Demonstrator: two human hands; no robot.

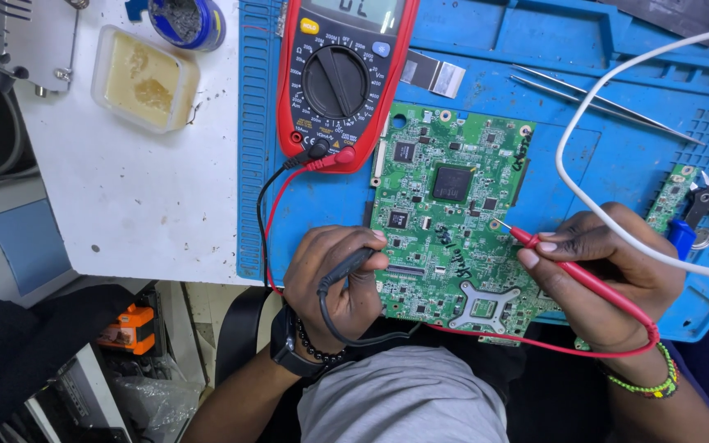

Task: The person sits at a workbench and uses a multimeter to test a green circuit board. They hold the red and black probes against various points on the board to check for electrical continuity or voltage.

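So the white bench (149, 205) is the base of everything, and most of what I'm working on sits on the big blue work mat (617, 156) that covers the right part of it. On the mat, dead centre, is the green circuit board (445, 221), lying flat with its near edge hanging over toward my lap. Just above it, touching its top left corner, is the red multimeter (340, 78), dial pointing roughly up, with one black and one red lead plugged in at the bottom.

My left hand (334, 283) rests at the board's left edge, grip clenched round the black probe (353, 264), tip down somewhere on the board near the edge; I can't make out the exact spot. My right hand (596, 275) sits off the board's right side, grip pinching the red probe (572, 271) like a pen, its metal tip touching a point near the right edge of the board.

A white cable (584, 115) loops over the mat and across my right hand. Further back lie metal tweezers (601, 102). Off the mat, top left, there's a clear tray of yellowish stuff (143, 78), and blue-handled cutters (703, 209) sit far right beside a small green board strip (670, 197).
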